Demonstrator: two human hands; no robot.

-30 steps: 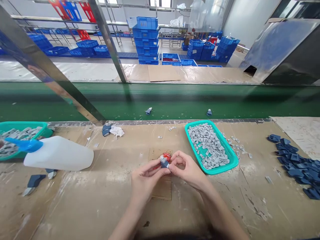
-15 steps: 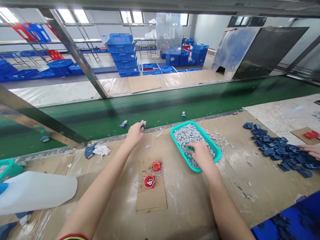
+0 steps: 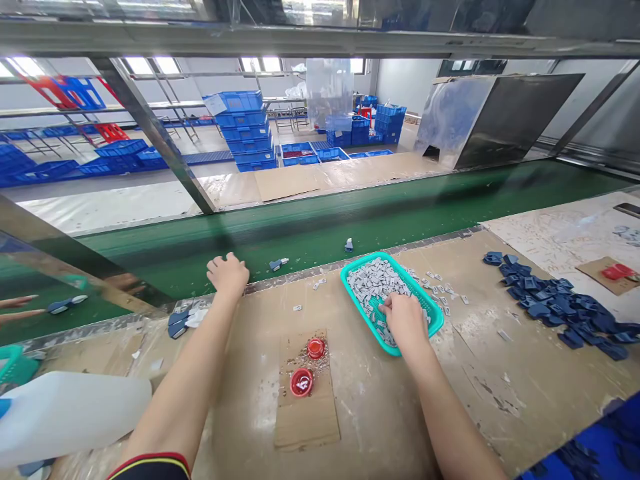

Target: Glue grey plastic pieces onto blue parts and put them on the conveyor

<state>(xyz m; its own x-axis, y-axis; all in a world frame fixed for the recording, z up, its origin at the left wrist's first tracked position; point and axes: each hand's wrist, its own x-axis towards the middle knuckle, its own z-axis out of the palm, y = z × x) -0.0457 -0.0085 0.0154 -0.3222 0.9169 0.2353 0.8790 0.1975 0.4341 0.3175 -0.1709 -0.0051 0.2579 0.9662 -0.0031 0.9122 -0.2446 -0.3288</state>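
My left hand point(image 3: 229, 275) is over the near edge of the green belt point(image 3: 320, 230), fingers spread, with nothing visible in them. Just right of it on the belt lies a dark blue piece with a light tip point(image 3: 278, 264). My right hand point(image 3: 406, 321) dips into a turquoise basket point(image 3: 435, 320) of small grey plastic pieces point(image 3: 377, 280). Its thumb and fingers are pinched together; what is between them is hidden. Between my arms, a red cap-like dish with clear liquid point(image 3: 301, 383) and a smaller red piece point(image 3: 315, 348) rest on cardboard point(image 3: 307, 427).
Dark blue parts point(image 3: 550, 300) are heaped at the right. A white jug point(image 3: 90, 413) lies at the left, below a metal post point(image 3: 75, 260). Another person's hand point(image 3: 20, 307) reaches over the belt at far left. Another blue piece point(image 3: 349, 245) sits on the belt.
My left hand has let go of the blue piece, which now lies on the belt, and moved left. My right fingers have closed in the basket. The co-worker's hand at right has left view.
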